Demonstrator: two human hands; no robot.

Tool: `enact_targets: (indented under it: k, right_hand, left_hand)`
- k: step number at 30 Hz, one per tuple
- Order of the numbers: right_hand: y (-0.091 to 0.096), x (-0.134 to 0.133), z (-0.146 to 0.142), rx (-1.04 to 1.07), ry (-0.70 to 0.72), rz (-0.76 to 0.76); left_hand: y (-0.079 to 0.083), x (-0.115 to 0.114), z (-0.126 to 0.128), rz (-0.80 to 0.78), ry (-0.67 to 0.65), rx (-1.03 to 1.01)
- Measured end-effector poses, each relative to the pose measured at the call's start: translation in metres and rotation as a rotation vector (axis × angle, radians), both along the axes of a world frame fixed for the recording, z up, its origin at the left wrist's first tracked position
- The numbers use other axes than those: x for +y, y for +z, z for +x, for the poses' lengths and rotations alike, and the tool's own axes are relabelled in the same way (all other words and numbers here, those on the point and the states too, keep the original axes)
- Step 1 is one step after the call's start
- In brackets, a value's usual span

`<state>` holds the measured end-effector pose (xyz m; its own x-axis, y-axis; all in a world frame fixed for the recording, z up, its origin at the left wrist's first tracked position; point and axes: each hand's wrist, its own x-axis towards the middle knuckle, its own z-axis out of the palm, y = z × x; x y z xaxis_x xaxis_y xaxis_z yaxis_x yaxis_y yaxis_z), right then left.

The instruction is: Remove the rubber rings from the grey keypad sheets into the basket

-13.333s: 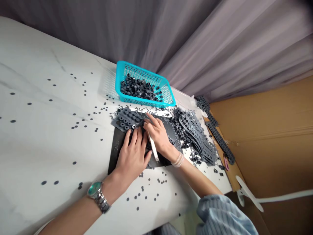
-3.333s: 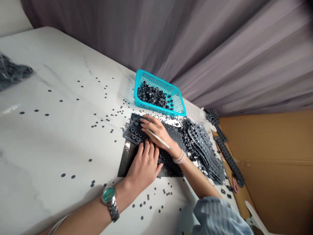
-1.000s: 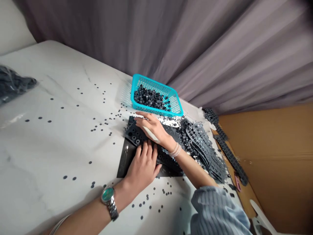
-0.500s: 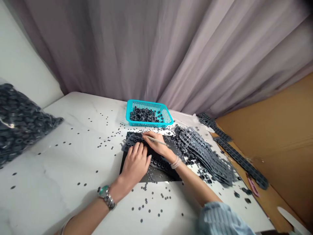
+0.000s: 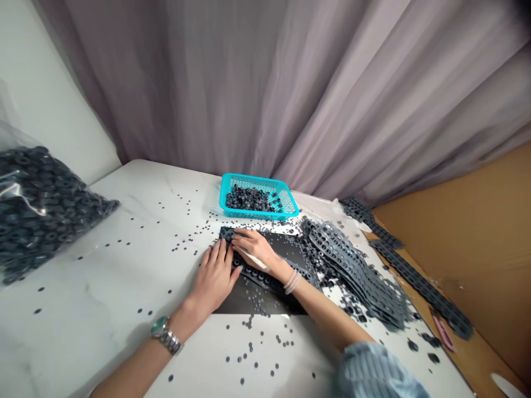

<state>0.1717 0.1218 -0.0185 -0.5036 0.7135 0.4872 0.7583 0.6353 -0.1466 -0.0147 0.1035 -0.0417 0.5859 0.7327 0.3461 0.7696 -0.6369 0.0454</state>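
My left hand (image 5: pixel 214 276) lies with its fingers stretched flat near the left end of a black rubber strip (image 5: pixel 265 280) with rows of round ring-like pieces. In my right hand (image 5: pixel 259 251) is a thin pale pen-like stick (image 5: pixel 251 257), its tip hidden by the fingers over the strip. The strip runs slantwise across a dark mat (image 5: pixel 232 301), passing beneath my right wrist. Small black discs lie scattered on the mat and around it. Beyond my hands stands a turquoise basket (image 5: pixel 262 214) holding many small black rubber parts.
On the right lies a stack of perforated black strips (image 5: pixel 360 271) beside loose black parts. More strips (image 5: pixel 423 287) and a pink-handled tool (image 5: pixel 443 333) rest on brown cardboard. A clear bag of black parts (image 5: pixel 41 204) stands at left. Curtains (image 5: pixel 207 83) hang behind the white table (image 5: pixel 124 276).
Both hands have shifted left over the mat, and more of the strip shows to the right of my right wrist. The view has moved slightly.
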Motion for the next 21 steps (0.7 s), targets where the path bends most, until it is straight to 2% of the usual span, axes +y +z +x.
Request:
enact_targets:
  k: [8, 14, 19, 21]
  right_hand:
    - [0.002, 0.005, 0.002, -0.117, 0.073, -0.014]
    - [0.018, 0.018, 0.001, -0.287, 0.173, -0.045]
    - [0.026, 0.028, 0.003, -0.146, 0.012, -0.034]
    - [0.024, 0.024, 0.005, -0.076, 0.007, -0.050]
  left_hand:
    - [0.002, -0.001, -0.002, -0.034, -0.017, 0.026]
    - [0.005, -0.002, -0.002, -0.046, -0.018, 0.009]
    - [0.007, -0.001, -0.002, -0.047, -0.024, -0.019]
    - [0.008, -0.001, -0.001, -0.052, -0.022, -0.011]
